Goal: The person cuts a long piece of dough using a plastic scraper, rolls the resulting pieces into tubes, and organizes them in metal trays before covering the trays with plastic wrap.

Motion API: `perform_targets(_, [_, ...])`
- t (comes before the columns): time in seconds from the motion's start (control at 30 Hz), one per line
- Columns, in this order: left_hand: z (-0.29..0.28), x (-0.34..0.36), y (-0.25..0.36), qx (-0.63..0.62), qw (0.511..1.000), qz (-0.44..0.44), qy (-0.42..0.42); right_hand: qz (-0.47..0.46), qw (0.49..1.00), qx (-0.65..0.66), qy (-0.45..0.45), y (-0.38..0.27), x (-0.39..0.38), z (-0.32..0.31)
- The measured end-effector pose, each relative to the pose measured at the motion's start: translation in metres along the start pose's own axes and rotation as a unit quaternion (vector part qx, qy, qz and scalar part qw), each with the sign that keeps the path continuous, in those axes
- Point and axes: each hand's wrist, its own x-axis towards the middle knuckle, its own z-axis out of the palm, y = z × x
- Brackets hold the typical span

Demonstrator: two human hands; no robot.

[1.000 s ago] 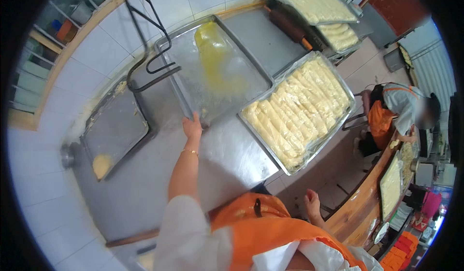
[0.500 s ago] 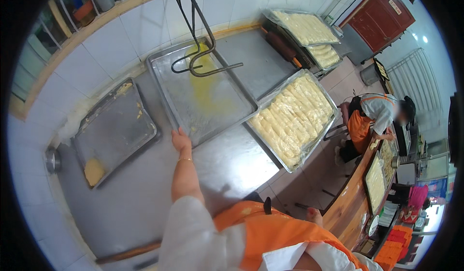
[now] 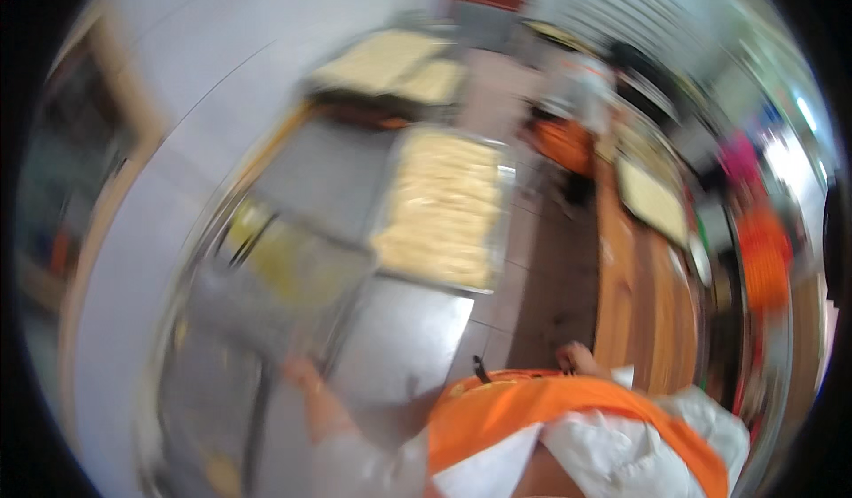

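The view is smeared by motion. My left hand (image 3: pixel 303 372) is at the near edge of a metal baking tray (image 3: pixel 240 292) with a yellow oily patch (image 3: pixel 302 272) in it. Its fingers are too blurred to show whether they grip the rim. My right hand (image 3: pixel 579 358) is low beside my orange apron (image 3: pixel 506 405), near the wooden table; its fingers look bent, and anything in them cannot be made out. Left of the oily tray lies a second metal tray (image 3: pixel 209 391), with a pale yellow lump (image 3: pixel 222 473) at its near end.
Beyond my left hand, film-covered rows of pale dough (image 3: pixel 444 205) fill another tray at the counter's edge. Stacked dough trays (image 3: pixel 386 63) stand farther back. Across the aisle (image 3: pixel 524 276), a co-worker (image 3: pixel 572 98) bends at the wooden table (image 3: pixel 643 303), which holds another filled tray (image 3: pixel 652 201).
My view has swung to the right, so the counter and trays appear farther left and lower. My left hand stays by the oily tray's near edge. Both hands are blurrier now.
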Motion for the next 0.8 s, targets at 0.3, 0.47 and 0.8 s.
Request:
perform_targets(0.3, [-0.05,-0.053,0.075,-0.313,0.898,0.029,0.309,0.338,0.923,0.135,0.123,0.009,-0.155,0.08])
perform_targets(0.47, [-0.089,-0.102,0.102,-0.325,0.872,0.184,0.316,0.41,0.87,0.252,0.104,0.007,-0.228,0.149])
perform_targets(0.8, [-0.113,-0.262,0.297,-0.235,0.763,0.601,-0.029,0.561,0.672,0.403,0.266,-0.037,-0.354,0.316])
